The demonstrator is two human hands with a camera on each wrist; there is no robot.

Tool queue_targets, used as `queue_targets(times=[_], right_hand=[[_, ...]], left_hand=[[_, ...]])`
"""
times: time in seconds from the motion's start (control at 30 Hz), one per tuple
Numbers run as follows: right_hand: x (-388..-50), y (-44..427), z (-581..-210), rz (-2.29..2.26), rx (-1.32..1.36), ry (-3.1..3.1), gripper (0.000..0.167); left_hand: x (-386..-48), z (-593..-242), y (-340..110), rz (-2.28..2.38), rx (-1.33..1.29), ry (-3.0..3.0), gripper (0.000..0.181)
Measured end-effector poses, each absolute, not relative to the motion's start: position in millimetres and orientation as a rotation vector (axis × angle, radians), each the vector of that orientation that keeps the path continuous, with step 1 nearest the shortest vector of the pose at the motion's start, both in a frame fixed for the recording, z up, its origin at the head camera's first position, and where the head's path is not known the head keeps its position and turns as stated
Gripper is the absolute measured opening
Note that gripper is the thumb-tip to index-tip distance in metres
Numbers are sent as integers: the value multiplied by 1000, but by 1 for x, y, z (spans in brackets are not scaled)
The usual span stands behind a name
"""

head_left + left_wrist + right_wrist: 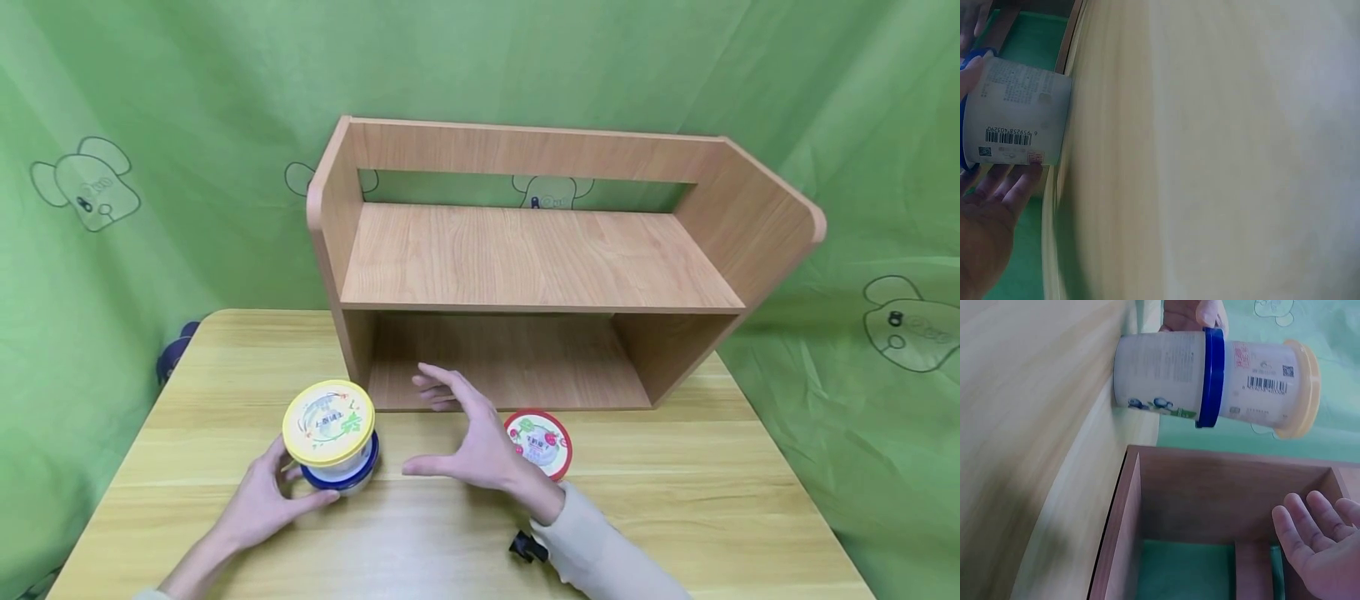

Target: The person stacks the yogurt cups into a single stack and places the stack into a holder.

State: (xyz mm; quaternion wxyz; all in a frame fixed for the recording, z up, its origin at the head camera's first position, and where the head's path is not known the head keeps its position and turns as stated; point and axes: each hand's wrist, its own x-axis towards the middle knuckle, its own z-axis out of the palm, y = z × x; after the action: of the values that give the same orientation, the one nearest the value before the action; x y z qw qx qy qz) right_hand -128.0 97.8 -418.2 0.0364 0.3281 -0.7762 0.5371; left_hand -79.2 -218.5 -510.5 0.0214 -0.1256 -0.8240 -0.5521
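Observation:
Two paper tubs stand stacked on the table at the shelf's left front corner. On top is the yellow-lidded tub; under it is the blue-lidded tub, its white wall showing a barcode in the left wrist view. My left hand holds the lower tub, thumb near its lid on one side and fingers on the other. Apart from the stack, to its right, my right hand hovers with thumb and fingers spread, holding nothing. Partly behind the right wrist is a red-lidded tub.
A two-level wooden shelf stands at the back of the wooden table. Green curtain hangs behind and at both sides. A small black object shows by the right sleeve.

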Motion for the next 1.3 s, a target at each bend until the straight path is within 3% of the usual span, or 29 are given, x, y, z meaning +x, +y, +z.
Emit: queue_targets(times=[0.77, 1.3], right_hand=[[-128, 175, -413, 1531, 908, -2344, 104], [-127, 228, -429, 1362, 756, -2503, 98]], left_hand=[[-80, -509, -216, -1717, -414, -2519, 101], [-80, -511, -219, -1721, -397, -2536, 103]])
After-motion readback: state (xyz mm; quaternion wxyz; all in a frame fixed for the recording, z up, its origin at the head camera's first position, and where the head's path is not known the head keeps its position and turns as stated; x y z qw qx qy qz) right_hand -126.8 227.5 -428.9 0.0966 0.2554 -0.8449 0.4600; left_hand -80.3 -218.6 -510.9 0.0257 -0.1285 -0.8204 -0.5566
